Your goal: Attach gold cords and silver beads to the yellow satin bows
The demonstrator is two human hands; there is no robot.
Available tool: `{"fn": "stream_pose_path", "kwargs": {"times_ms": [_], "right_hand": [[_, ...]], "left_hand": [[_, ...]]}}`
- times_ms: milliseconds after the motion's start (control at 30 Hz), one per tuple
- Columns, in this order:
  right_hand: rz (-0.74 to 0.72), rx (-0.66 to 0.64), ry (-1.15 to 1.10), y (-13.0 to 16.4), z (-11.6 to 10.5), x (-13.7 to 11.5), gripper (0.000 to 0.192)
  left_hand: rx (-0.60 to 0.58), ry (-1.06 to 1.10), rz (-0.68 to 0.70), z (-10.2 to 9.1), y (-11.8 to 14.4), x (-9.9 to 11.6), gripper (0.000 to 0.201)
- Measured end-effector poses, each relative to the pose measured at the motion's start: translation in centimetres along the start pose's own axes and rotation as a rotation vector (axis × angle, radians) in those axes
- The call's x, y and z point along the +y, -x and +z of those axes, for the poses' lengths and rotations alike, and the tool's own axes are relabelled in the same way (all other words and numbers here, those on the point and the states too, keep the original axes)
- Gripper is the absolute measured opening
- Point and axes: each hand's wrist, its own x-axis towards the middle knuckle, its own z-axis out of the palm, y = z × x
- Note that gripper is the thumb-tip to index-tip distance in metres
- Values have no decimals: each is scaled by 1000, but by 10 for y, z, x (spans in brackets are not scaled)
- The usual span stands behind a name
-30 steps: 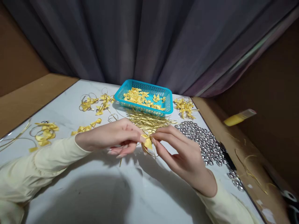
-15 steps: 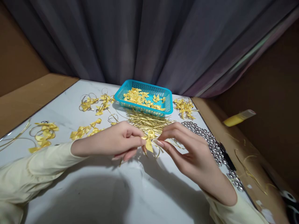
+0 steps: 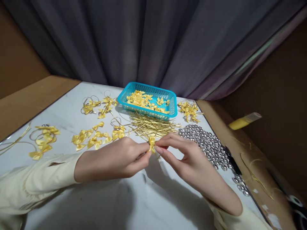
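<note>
A small yellow ribbon bow is held over the middle of the white tabletop, between my two hands. My left hand pinches its left side between thumb and curled fingers. From the right, my right hand closes its thumb and fingertips on the bow's other edge; the exact point of contact is partly hidden. A thin gold strand shows just below the bow. Right behind my fingers lies a pile of gold cord pieces.
A blue plastic basket with loose yellow bows stands at the back. Several bows lie on the left, some with cord loops. Silver bells or beads spread along the right, beside a black tool. More bows sit back right.
My hands have drawn closer together and the bow is turned, now mostly covered by fingers. My left fingers have curled in further. The right hand has shifted left and slightly lower.
</note>
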Motion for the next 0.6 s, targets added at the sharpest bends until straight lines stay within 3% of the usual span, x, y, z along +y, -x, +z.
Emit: {"fn": "stream_pose_path", "kwargs": {"times_ms": [333, 467, 600], "right_hand": [[53, 31, -49, -3, 5, 1, 15], [60, -16, -6, -3, 0, 0, 14], [85, -114, 27, -4, -6, -3, 14]], "left_hand": [[-14, -7, 42, 1, 1, -2, 21], [-10, 77, 47, -4, -3, -1, 24], [-111, 230, 6, -12, -8, 0, 27]]}}
